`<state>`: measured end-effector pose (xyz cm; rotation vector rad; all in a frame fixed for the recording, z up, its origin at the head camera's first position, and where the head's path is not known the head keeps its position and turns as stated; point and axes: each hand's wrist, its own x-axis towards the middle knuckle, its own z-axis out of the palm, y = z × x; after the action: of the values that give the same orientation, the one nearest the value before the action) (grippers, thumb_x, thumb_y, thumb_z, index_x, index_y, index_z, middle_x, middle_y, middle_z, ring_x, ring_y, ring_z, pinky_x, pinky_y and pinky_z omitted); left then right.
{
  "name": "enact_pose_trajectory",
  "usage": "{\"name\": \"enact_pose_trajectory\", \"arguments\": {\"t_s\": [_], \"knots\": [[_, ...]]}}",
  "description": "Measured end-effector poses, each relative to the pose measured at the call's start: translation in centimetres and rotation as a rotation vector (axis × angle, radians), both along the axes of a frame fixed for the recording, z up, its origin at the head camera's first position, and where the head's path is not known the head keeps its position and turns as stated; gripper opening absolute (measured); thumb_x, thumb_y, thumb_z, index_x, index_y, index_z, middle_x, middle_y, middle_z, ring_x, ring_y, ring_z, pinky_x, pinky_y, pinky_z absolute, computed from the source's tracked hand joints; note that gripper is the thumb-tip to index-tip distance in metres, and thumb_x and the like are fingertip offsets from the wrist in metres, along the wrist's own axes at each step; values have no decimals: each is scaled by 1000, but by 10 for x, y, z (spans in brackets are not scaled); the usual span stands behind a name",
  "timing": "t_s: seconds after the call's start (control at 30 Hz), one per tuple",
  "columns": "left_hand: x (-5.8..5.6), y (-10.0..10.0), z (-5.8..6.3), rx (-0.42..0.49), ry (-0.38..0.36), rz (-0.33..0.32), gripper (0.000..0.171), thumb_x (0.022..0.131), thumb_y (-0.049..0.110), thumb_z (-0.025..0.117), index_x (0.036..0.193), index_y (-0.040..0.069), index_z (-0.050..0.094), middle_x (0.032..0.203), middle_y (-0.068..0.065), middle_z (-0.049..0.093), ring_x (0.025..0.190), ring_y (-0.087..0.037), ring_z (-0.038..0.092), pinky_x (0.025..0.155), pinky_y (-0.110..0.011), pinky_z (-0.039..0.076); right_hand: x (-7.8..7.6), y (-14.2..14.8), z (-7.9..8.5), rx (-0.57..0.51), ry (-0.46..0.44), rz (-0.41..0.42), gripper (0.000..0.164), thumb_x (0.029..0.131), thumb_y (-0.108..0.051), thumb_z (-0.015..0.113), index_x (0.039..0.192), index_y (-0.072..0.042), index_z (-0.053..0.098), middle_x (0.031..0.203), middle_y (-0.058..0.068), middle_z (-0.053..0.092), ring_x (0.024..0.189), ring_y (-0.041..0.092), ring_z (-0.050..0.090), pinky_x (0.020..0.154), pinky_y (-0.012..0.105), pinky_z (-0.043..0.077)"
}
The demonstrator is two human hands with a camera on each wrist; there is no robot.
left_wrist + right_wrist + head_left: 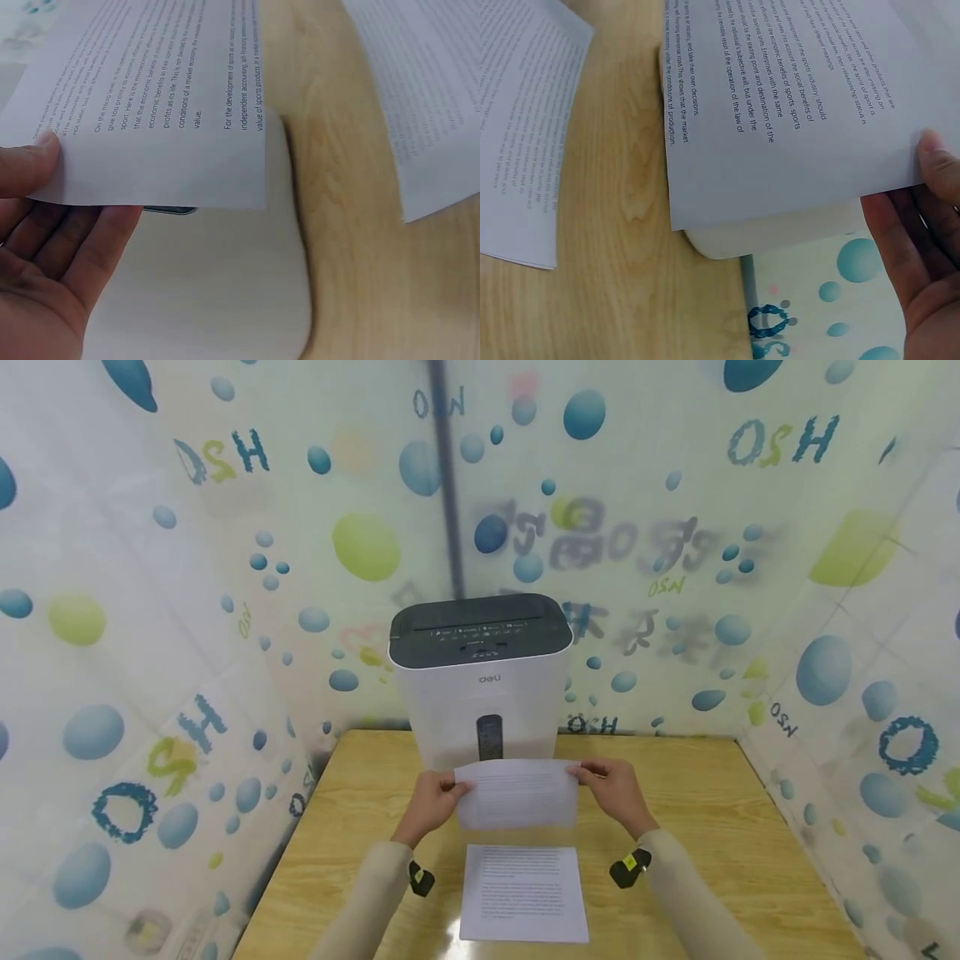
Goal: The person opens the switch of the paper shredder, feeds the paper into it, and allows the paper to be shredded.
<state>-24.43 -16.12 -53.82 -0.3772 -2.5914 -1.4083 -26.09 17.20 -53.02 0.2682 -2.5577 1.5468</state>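
A printed sheet of paper [517, 797] is held up between both hands, in front of the paper shredder [450, 702]. My left hand [435, 806] pinches its left edge, thumb on the printed face and fingers behind, as the left wrist view shows on the sheet [172, 127]. At the opposite edge my right hand [617, 793] pinches it the same way; in the right wrist view the thumb [937, 169] lies on the face. The shredder is white with a dark top [480, 631] and a small front window [490, 737]. Its lower front is hidden behind the sheet.
A stack of printed paper [523, 893] lies on the wooden table [675, 827] below the held sheet, near the front. The shredder stands at the table's back edge. Patterned curtain walls [645, 593] enclose the table at the back and on both sides.
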Motion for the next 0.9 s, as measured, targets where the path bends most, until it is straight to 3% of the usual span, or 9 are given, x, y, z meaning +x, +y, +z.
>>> {"name": "enact_pose_trajectory", "arguments": {"t_s": [0.13, 0.33, 0.6, 0.77, 0.9], "knots": [[-4, -2, 14, 14, -12, 20, 25, 93, 15, 75, 71, 3, 76, 51, 6, 48, 50, -7, 37, 48, -22, 30, -4, -1, 12, 3, -3, 0, 20, 94, -20, 76, 105, -4, 80, 101, 15, 79, 89, 24, 76, 71, 23, 57], [-10, -3, 38, 39, -18, 53, 16, 92, 17, 77, 83, 5, 83, 73, -9, 75, 57, -10, 49, 53, -24, 39, -11, -1, 35, 11, 31, 10, 19, 94, -26, 75, 102, -9, 80, 100, 11, 79, 88, 22, 75, 70, 23, 55], [-18, -1, 71, 17, 53, 79, 12, 90, 17, 78, 92, 6, 84, 88, -10, 80, 67, -10, 60, 62, -25, 47, -21, 1, 68, 11, 110, 45, 17, 94, -26, 75, 97, -10, 80, 95, 9, 78, 85, 25, 73, 69, 24, 55], [-23, -2, 90, 6, 83, 98, 12, 89, 17, 79, 91, 7, 84, 85, -9, 80, 65, -10, 55, 60, -24, 43, -25, 0, 88, -10, 121, 58, 19, 95, -28, 75, 98, -10, 80, 95, 10, 79, 85, 26, 74, 70, 26, 56], [-26, -2, 104, 12, 65, 106, 13, 90, 19, 78, 92, 7, 84, 86, -8, 80, 65, -11, 54, 59, -24, 42, -28, -1, 102, -10, 116, 51, 23, 94, -35, 75, 100, -13, 80, 95, 9, 79, 84, 26, 71, 69, 27, 55]]}}
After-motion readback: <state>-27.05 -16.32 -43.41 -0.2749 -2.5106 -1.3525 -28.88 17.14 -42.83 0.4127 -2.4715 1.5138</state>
